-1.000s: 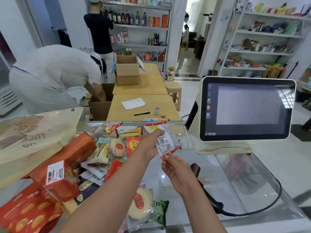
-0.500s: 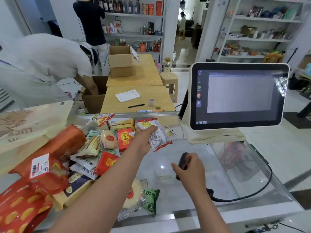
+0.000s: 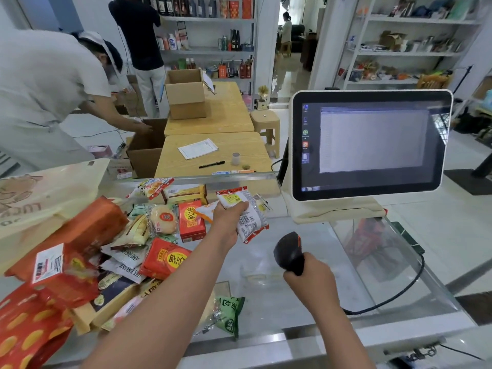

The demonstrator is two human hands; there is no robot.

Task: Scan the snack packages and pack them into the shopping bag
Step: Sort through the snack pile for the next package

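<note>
**Packet up, scanner raised**

I have my left hand (image 3: pixel 226 222) curled around a white snack packet (image 3: pixel 246 214) with red ends, held above the glass counter (image 3: pixel 266 296) with its printed label side toward me. My right hand (image 3: pixel 310 279) grips the handle of the black scanner (image 3: pixel 290 253), lifted off the glass just below and to the right of the packet, apart from it, its head pointing up toward the packet. A black cable (image 3: pixel 399 294) trails from the scanner to the right of that hand. To the left of my left arm lies the heap of snack packages (image 3: pixel 149 235), and further left the cream shopping bag (image 3: pixel 45 193). Beyond my right hand stands the till screen (image 3: pixel 372 145).
</note>
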